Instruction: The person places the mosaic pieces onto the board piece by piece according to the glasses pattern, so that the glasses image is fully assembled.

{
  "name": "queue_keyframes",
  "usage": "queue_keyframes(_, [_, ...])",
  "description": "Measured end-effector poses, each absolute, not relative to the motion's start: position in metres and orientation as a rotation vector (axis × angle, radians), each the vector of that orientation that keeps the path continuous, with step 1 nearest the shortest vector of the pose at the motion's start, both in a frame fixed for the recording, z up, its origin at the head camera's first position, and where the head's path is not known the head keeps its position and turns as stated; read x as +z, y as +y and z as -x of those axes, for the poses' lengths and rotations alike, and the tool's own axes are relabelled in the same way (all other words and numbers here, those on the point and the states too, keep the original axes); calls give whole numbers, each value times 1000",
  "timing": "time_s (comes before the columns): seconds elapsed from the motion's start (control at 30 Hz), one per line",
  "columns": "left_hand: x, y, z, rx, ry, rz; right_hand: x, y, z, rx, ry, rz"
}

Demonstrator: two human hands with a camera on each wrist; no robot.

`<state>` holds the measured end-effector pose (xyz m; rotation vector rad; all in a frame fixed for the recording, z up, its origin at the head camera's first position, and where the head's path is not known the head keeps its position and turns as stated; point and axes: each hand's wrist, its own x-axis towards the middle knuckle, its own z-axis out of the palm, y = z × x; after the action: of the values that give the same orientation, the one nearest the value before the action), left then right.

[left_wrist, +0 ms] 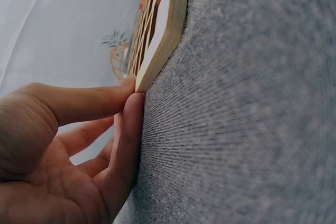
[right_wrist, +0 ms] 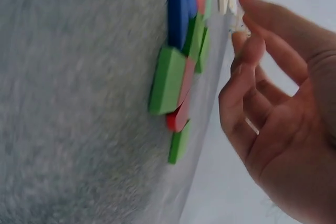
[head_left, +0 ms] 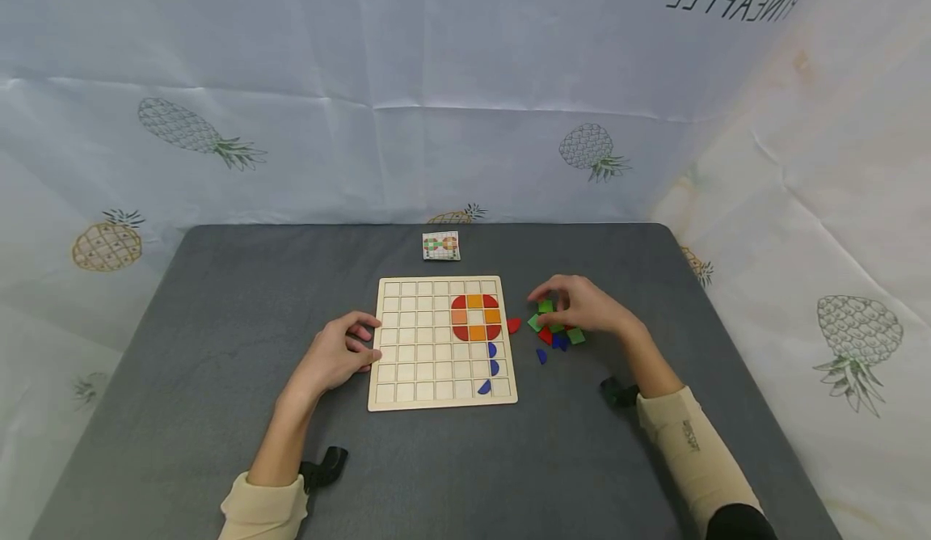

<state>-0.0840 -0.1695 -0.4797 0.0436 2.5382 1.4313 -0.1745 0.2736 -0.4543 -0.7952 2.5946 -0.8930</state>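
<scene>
Head view: on the grey table (head_left: 233, 346), a printed card (head_left: 440, 246) lies beyond the wooden grid board (head_left: 414, 362); a red piece (head_left: 513, 326) sits between the board and the pile of blocks (head_left: 575, 336). The board lies flat, bearing a red-and-orange ring (head_left: 476, 333) and three blue half-rounds (head_left: 494, 368). My left hand (head_left: 334, 354) meets its left edge; my right hand (head_left: 585, 307) hovers at the pile.

Left wrist: my thumb and finger touch the pale edge, unwrapped.

Right wrist: green, red and blue blocks lie beside my loosely bent, seemingly empty fingers.
</scene>
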Motion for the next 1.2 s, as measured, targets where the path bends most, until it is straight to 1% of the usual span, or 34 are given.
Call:
queue_keyframes(0.17, [-479,-170,85,1430,2535,-54,-458,282,184,-867,2601,677])
queue_keyframes(0.4, [-478,-170,84,1421,2530,-31,-463,288,193,-860,2575,621])
queue_keyframes(0.87, [-476,-170,85,1425,2523,-31,-468,299,207,-912,2556,607])
queue_keyframes(1.2, [-477,-171,86,1421,2532,-42,-469,297,205,-927,2566,640])
